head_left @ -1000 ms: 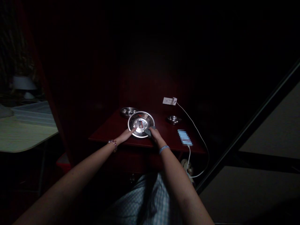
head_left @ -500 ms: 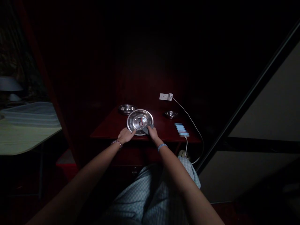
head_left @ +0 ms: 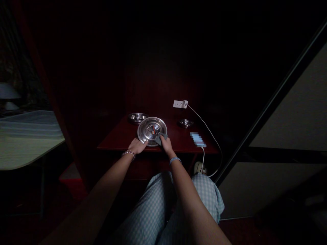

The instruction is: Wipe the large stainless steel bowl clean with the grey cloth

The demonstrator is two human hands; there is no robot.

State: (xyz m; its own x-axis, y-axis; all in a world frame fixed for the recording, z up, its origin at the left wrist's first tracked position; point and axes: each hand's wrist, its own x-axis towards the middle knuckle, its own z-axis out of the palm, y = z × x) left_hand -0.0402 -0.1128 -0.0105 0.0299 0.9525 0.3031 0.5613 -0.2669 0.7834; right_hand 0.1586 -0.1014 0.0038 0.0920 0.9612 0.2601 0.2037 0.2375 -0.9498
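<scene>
A shiny round steel basin [head_left: 146, 127] with a small label inside it is tilted toward me above the front of the dark red shelf [head_left: 117, 139]. My left hand [head_left: 137, 146] grips its near left rim, thumb on the inner side. At the near right rim, my right hand [head_left: 166, 143] is closed on a grey cloth [head_left: 160, 139], which lies against the basin's inner side. Behind to the left sits another steel bowl [head_left: 138, 117]. A smaller steel bowl [head_left: 185, 123] rests farther right.
A blurred phone [head_left: 198, 139] lies on the right of the shelf. Its white cable [head_left: 208, 127] loops from a wall socket [head_left: 180, 104] down past the shelf edge. Stacked clear plastic boxes [head_left: 30, 124] stand on a pale table [head_left: 30, 149] at left, near a red box [head_left: 74, 183].
The basin's tilt has changed slightly, and both hands keep their places on it. The camera view has shifted a little, showing more of my checked trousers.
</scene>
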